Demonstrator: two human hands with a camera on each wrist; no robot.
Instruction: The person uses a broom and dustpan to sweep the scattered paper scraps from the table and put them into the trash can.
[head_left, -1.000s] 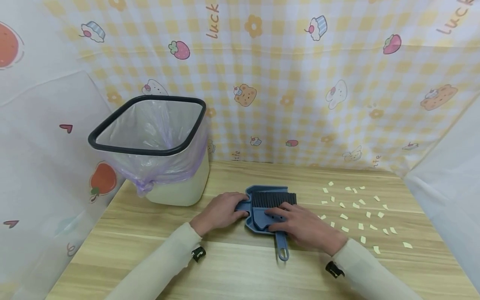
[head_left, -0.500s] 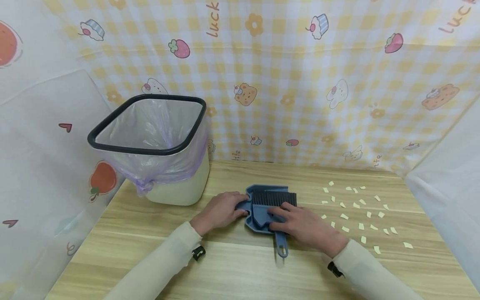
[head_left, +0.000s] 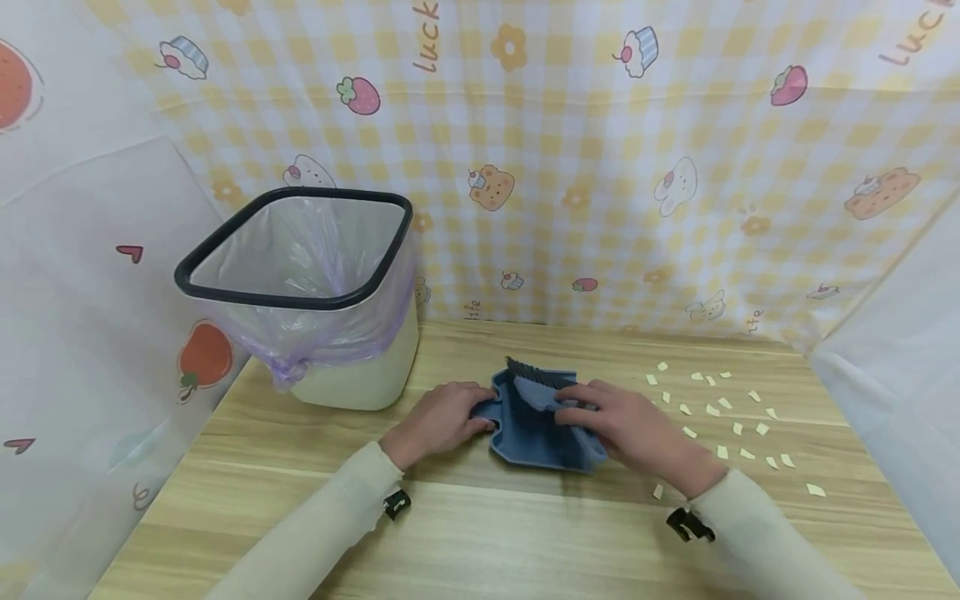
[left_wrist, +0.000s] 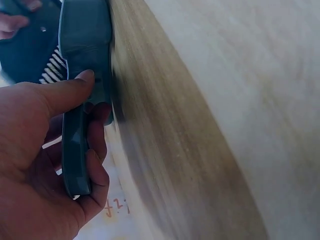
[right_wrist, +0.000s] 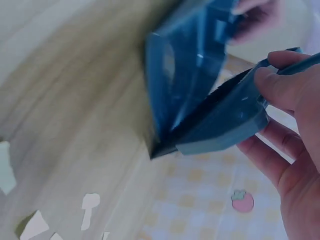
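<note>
A blue dustpan (head_left: 528, 442) lies on the table in the head view. My left hand (head_left: 442, 417) grips its handle, fingers curled around it in the left wrist view. My right hand (head_left: 637, 429) holds a small blue brush (head_left: 536, 393) with dark bristles, pinching it between thumb and fingers. The brush is tilted over the dustpan's far side, bristles turned toward the back. In the right wrist view the brush (right_wrist: 225, 127) overlaps the open front edge of the dustpan (right_wrist: 182, 60). The brush's handle is mostly hidden behind the right hand in the head view.
Several small pale-yellow paper scraps (head_left: 712, 411) lie scattered on the wooden table (head_left: 480, 542) to the right. A bin (head_left: 360, 383) with a black rim and a plastic liner stands at the back left. A patterned curtain (head_left: 570, 150) hangs behind the table.
The right hand has lifted and tilted the brush off the dustpan's floor, its handle swinging away from the front. The left hand has stayed on the dustpan handle.
</note>
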